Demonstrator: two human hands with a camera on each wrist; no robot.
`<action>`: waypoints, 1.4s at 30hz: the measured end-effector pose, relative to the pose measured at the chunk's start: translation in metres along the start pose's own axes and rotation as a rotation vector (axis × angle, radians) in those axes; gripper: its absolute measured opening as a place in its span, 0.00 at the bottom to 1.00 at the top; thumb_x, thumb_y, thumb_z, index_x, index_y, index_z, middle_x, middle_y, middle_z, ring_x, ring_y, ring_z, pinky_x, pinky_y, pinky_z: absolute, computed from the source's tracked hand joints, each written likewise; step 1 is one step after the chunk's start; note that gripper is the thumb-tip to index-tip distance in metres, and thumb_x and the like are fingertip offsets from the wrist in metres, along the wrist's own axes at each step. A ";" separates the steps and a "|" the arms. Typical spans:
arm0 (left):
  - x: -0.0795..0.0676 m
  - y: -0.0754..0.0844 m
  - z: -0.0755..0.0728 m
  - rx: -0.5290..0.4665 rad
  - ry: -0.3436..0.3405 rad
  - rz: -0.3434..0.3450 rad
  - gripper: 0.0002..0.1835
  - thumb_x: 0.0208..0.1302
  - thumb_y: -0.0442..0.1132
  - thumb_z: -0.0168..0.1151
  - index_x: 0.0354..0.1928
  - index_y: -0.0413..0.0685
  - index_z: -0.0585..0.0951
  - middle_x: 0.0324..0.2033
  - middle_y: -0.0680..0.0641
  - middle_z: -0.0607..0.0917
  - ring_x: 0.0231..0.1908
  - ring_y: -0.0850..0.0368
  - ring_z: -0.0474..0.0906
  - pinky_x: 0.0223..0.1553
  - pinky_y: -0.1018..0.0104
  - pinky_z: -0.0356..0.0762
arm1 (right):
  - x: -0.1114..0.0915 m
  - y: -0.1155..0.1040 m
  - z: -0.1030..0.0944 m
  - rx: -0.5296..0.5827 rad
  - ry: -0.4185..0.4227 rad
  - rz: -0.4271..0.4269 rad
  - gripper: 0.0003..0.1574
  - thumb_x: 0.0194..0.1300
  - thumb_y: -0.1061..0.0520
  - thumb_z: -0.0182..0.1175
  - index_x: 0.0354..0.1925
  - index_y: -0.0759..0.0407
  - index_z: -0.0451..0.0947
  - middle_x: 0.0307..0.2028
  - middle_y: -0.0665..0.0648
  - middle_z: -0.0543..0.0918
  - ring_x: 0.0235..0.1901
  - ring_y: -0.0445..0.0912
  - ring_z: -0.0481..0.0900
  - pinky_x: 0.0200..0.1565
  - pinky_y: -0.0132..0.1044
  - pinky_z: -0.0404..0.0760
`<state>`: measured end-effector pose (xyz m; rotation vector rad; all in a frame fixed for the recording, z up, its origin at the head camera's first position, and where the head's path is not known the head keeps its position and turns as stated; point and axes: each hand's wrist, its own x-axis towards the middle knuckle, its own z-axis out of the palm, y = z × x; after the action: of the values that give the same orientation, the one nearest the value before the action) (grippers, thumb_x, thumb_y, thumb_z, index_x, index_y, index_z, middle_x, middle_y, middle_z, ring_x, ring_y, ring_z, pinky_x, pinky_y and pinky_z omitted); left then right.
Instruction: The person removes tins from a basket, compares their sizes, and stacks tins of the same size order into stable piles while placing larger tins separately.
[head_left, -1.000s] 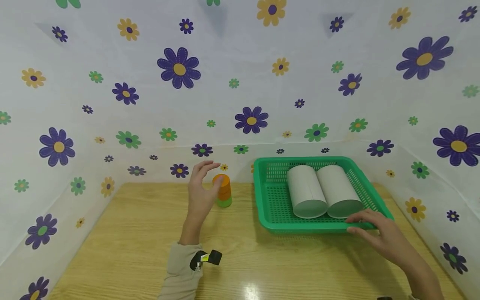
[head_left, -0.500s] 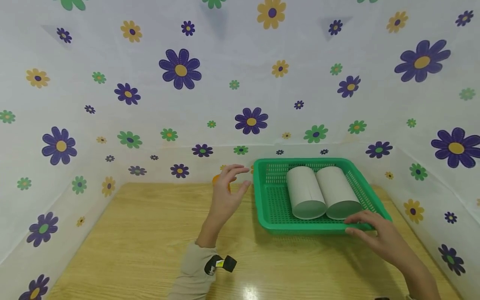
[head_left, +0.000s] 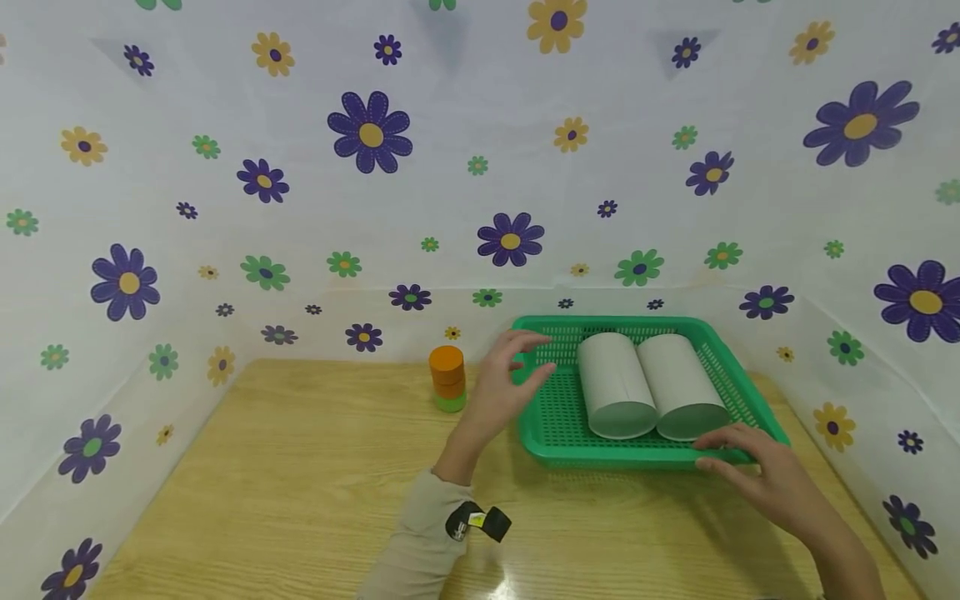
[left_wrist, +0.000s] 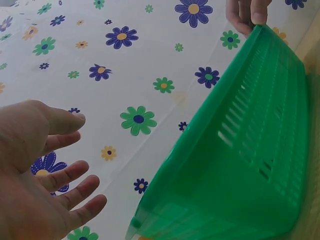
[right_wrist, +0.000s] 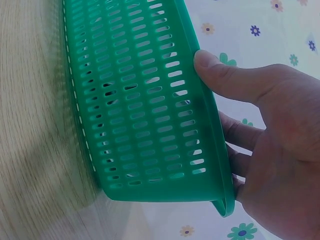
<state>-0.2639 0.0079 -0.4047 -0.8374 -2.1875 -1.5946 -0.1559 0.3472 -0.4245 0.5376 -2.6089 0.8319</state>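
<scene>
A green plastic basket [head_left: 615, 457] with slotted walls stands on the table. Inside it lie two white cylinders, a left one [head_left: 615, 375] and a right one [head_left: 677, 375], side by side with their ends facing me. My right hand [head_left: 765, 471] pinches the front rim near the right corner; the right wrist view has the thumb [right_wrist: 207, 61] on the outer side and the other fingers over the rim. My left hand [head_left: 495, 387] hovers at the basket's left rim, fingers spread and nothing in them. In the left wrist view, a gap separates this hand [left_wrist: 40, 170] from the basket wall.
A small upright stack [head_left: 447, 379], orange above and light green at the bottom, stands left of the basket near the back edge. White sheeting [head_left: 450, 192] printed with flowers walls in the wooden table [head_left: 300, 483] at the back and both sides.
My left hand has moved right, from beside the orange and green stack, past it, to the basket's left rim. The right hand keeps its grip on the front rim.
</scene>
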 end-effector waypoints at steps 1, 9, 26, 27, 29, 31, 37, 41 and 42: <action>0.002 0.001 0.002 0.001 -0.008 -0.007 0.18 0.64 0.45 0.62 0.56 0.53 0.77 0.54 0.51 0.74 0.51 0.57 0.71 0.47 0.59 0.77 | 0.000 0.000 0.000 0.005 0.004 -0.002 0.15 0.53 0.60 0.70 0.39 0.44 0.81 0.36 0.42 0.82 0.40 0.33 0.74 0.43 0.20 0.68; 0.009 0.005 0.015 -0.020 -0.059 -0.070 0.20 0.64 0.45 0.62 0.58 0.53 0.76 0.56 0.53 0.74 0.49 0.57 0.72 0.45 0.62 0.78 | -0.002 0.002 0.002 0.005 0.000 -0.011 0.16 0.53 0.61 0.70 0.39 0.45 0.81 0.36 0.42 0.81 0.40 0.33 0.74 0.43 0.19 0.67; 0.037 0.015 0.047 0.051 -0.172 -0.198 0.21 0.64 0.46 0.61 0.59 0.55 0.75 0.59 0.50 0.72 0.50 0.52 0.75 0.41 0.67 0.77 | -0.002 -0.002 -0.001 -0.004 0.000 -0.005 0.16 0.53 0.60 0.71 0.39 0.44 0.81 0.36 0.42 0.82 0.40 0.33 0.74 0.43 0.21 0.68; 0.039 0.016 0.049 0.058 -0.181 -0.211 0.21 0.64 0.47 0.61 0.59 0.56 0.75 0.59 0.50 0.71 0.51 0.53 0.74 0.41 0.67 0.77 | -0.002 -0.002 -0.001 -0.003 -0.002 -0.003 0.16 0.53 0.60 0.70 0.39 0.44 0.81 0.36 0.42 0.82 0.41 0.33 0.74 0.43 0.21 0.68; 0.042 0.016 0.053 0.068 -0.196 -0.230 0.22 0.64 0.48 0.61 0.59 0.57 0.75 0.60 0.50 0.71 0.52 0.53 0.73 0.43 0.65 0.77 | -0.001 -0.002 -0.001 -0.003 -0.006 0.000 0.16 0.53 0.59 0.70 0.39 0.43 0.81 0.36 0.42 0.81 0.41 0.33 0.74 0.43 0.21 0.69; 0.044 0.014 0.059 0.069 -0.207 -0.248 0.22 0.64 0.48 0.61 0.60 0.56 0.75 0.60 0.49 0.71 0.53 0.50 0.73 0.44 0.63 0.76 | -0.001 -0.002 -0.001 0.001 -0.007 0.002 0.16 0.53 0.60 0.70 0.39 0.43 0.81 0.36 0.42 0.81 0.41 0.34 0.74 0.43 0.21 0.69; 0.049 0.004 0.077 0.105 -0.201 -0.333 0.24 0.62 0.50 0.62 0.60 0.54 0.74 0.60 0.47 0.72 0.59 0.50 0.68 0.54 0.58 0.71 | -0.001 -0.001 -0.001 0.001 0.001 -0.007 0.16 0.52 0.60 0.71 0.39 0.45 0.81 0.37 0.42 0.82 0.41 0.33 0.74 0.43 0.21 0.69; 0.050 -0.002 0.087 0.146 -0.220 -0.405 0.30 0.60 0.55 0.62 0.62 0.55 0.72 0.61 0.45 0.71 0.61 0.52 0.66 0.57 0.56 0.69 | -0.001 0.000 -0.001 0.000 0.007 -0.016 0.15 0.52 0.60 0.71 0.39 0.48 0.82 0.37 0.43 0.82 0.41 0.34 0.75 0.43 0.20 0.69; 0.051 -0.003 0.088 0.150 -0.228 -0.415 0.31 0.60 0.56 0.62 0.64 0.54 0.71 0.61 0.45 0.70 0.61 0.52 0.66 0.57 0.56 0.69 | -0.001 0.000 -0.001 0.000 0.009 -0.019 0.15 0.52 0.60 0.71 0.39 0.48 0.82 0.37 0.43 0.82 0.41 0.34 0.75 0.43 0.20 0.69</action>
<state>-0.2976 0.1039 -0.4084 -0.5694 -2.7484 -1.5412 -0.1546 0.3482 -0.4238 0.5564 -2.5916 0.8269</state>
